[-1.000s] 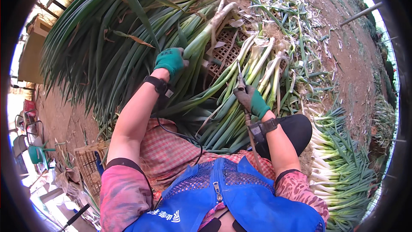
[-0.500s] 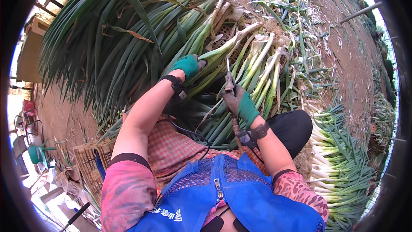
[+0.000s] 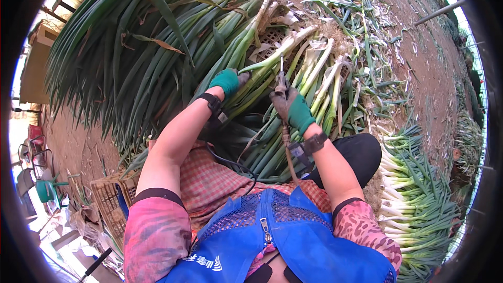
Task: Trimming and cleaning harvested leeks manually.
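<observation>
My left hand (image 3: 228, 82), in a green and dark glove, is closed round a long green onion (image 3: 287, 46). Its white, rooted end points up and to the right, away from me. In my gloved right hand (image 3: 291, 108) is an air blow gun (image 3: 281, 85), gripped at its handle. The gun's thin nozzle points away from me, just right of the held green onion. A hose (image 3: 288, 158) hangs from the handle toward my lap. More green onions (image 3: 324, 86) lie beside the nozzle, on the right, with their roots turned away.
A big heap of green onions (image 3: 141, 57) fills the far left. Part of a plastic crate (image 3: 270, 42) shows beneath stalks. Peeled scraps (image 3: 367, 68) litter the soil. Cleaned green onions (image 3: 408, 199) lie in a row at right. Another crate (image 3: 107, 199) stands near my left elbow.
My right hand has moved slightly away from me, and the blow gun's nozzle tip sits farther up beside the held stalk. My left hand has barely shifted and keeps its hold.
</observation>
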Available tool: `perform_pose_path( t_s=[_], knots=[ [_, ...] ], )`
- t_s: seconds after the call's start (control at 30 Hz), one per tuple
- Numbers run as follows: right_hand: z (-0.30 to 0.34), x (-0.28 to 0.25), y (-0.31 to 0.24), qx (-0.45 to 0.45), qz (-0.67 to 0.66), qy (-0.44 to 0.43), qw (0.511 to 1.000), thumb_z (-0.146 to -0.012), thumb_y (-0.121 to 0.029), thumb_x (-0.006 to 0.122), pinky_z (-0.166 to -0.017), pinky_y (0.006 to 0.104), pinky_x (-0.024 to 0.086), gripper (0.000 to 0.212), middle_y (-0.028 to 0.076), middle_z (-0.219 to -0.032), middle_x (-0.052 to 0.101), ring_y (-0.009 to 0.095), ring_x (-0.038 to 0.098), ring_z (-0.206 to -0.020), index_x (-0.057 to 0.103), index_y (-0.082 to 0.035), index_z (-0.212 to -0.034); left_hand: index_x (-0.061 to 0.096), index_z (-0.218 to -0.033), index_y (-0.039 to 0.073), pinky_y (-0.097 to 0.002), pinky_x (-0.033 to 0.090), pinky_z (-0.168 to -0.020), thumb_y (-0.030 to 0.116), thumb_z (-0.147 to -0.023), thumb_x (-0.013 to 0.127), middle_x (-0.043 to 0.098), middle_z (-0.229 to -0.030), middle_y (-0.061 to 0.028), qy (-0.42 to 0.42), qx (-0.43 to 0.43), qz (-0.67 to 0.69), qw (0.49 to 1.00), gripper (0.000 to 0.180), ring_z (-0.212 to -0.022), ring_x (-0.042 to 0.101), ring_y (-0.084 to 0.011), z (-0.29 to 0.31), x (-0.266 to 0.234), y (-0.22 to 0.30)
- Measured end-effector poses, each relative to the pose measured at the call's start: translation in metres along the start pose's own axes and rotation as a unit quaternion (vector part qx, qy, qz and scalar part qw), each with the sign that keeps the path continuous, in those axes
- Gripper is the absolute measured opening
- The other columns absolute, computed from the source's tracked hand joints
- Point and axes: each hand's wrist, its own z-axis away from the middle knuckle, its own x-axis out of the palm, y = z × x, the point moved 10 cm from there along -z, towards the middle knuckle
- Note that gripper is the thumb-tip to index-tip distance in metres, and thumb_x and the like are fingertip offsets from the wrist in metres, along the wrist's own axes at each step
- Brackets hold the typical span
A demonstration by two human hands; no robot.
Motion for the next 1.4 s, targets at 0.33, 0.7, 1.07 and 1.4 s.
perform_pose_path(
  t_s=[0.33, 0.7, 1.07, 1.4],
  knots=[
    [-0.124, -0.034, 0.052, -0.151, 0.477, -0.013, 0.866, -0.089, -0.027, 0.052, -0.069, 0.0447, 0.054, 0.025, 0.023, -0.083, 0.065, 0.038, 0.066, -0.077, 0.061, -0.006, -0.098, 0.065, -0.109, 0.000, -0.0441, 0.046, -0.092, 0.055, -0.086, 0.051, 0.064, -0.108, -0.0262, -0.034, 0.010, -0.008, 0.999, 0.061, -0.104, 0.061, -0.0403, 0.001, 0.013, 0.016],
    [0.070, 0.021, -0.002, 0.060, 0.076, -0.061, 0.993, -0.083, -0.039, 0.063, -0.074, 0.0451, 0.051, 0.047, 0.030, -0.084, 0.064, 0.044, 0.065, -0.086, 0.060, 0.005, -0.099, 0.060, -0.118, -0.007, -0.0424, 0.039, -0.101, 0.064, -0.089, 0.033, 0.058, -0.119, -0.0309, -0.044, -0.055, 0.041, 0.997, 0.081, -0.116, 0.055, -0.0415, -0.007, 0.002, -0.001],
    [-0.045, -0.029, -0.003, 0.039, 0.103, 0.029, 0.993, -0.083, -0.044, 0.060, -0.079, 0.0449, 0.051, 0.054, 0.033, -0.088, 0.064, 0.045, 0.063, -0.094, 0.061, 0.009, -0.090, 0.061, -0.120, -0.002, -0.0413, 0.038, -0.102, 0.064, -0.090, 0.030, 0.058, -0.122, -0.0274, -0.070, -0.068, 0.039, 0.995, 0.079, -0.119, 0.053, -0.0406, -0.001, 0.014, -0.014],
    [-0.182, -0.034, 0.094, -0.039, 0.341, -0.011, 0.939, -0.084, -0.018, 0.059, -0.065, 0.0455, 0.051, 0.018, 0.020, -0.085, 0.065, 0.038, 0.066, -0.081, 0.057, -0.004, -0.095, 0.066, -0.104, -0.004, -0.0436, 0.042, -0.093, 0.065, -0.090, 0.032, 0.064, -0.105, -0.0298, -0.045, -0.032, 0.007, 0.998, 0.079, -0.104, 0.060, -0.0425, -0.001, 0.021, -0.014]
  ],
)
